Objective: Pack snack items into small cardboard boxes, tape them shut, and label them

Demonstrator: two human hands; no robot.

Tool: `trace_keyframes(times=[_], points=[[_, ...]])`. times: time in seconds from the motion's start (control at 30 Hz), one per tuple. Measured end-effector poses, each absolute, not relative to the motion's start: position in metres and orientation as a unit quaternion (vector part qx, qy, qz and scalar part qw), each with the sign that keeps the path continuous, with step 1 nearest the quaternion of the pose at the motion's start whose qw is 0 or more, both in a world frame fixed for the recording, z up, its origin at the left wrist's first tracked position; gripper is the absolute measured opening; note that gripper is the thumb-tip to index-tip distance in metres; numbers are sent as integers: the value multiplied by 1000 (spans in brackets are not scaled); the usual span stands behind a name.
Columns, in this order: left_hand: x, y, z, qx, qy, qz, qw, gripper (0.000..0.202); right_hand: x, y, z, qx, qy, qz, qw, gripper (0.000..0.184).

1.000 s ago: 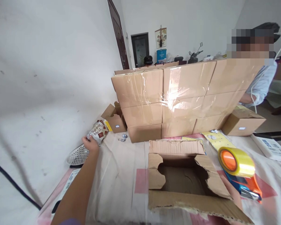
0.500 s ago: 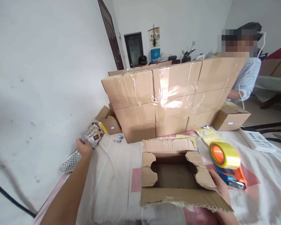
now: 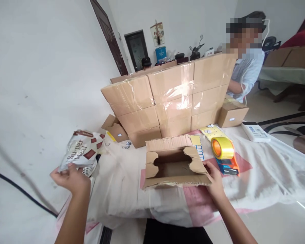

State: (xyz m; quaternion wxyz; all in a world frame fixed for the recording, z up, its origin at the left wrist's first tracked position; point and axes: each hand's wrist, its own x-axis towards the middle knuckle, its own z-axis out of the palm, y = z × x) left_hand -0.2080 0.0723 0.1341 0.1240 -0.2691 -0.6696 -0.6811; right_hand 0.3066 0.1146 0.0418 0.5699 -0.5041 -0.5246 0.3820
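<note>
My left hand [image 3: 72, 179] pinches the lower edge of a white and brown food pouch [image 3: 82, 149] labelled "Super Meal", held up near the wall at the left. A white perforated basket [image 3: 89, 168] is partly hidden behind that hand and pouch. In front of me an open cardboard box [image 3: 175, 169] stands on the cloth, its torn flaps folded outward and its inside dark. My right hand [image 3: 214, 178] grips the right side of this box, fingers at the flap. Just right of it lies an orange and blue tape dispenser [image 3: 230, 166] with a yellow tape roll [image 3: 222, 148].
A taped wall of cardboard boxes [image 3: 174, 98] rises behind the open box. Smaller boxes stand at its left [image 3: 116, 128] and right [image 3: 233, 112]. A white flat case [image 3: 256, 132] lies at the right table edge. Another person [image 3: 246, 71] is beyond the boxes.
My left hand has brought the pouch closer, towards me and leftward, uncovering its front. The right hand stays at the box. The view has shifted, so the table appears farther left and more of it shows.
</note>
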Motion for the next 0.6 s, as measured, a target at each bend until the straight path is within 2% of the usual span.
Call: trace_keyframes(times=[0.17, 0.3, 0.47, 0.6], points=[[-112, 69, 188, -336, -545, -761, 101, 32, 306, 113, 39, -488, -527, 389, 577, 30], [-41, 72, 218, -402, -559, -724, 40, 33, 306, 111, 42, -497, -537, 373, 571, 26], [4, 85, 206, -476, -541, -693, -20, 27, 304, 110, 44, -483, -540, 379, 576, 24], [22, 95, 181, -570, -568, -584, -100, 15, 304, 110, 44, -476, -541, 385, 577, 25]])
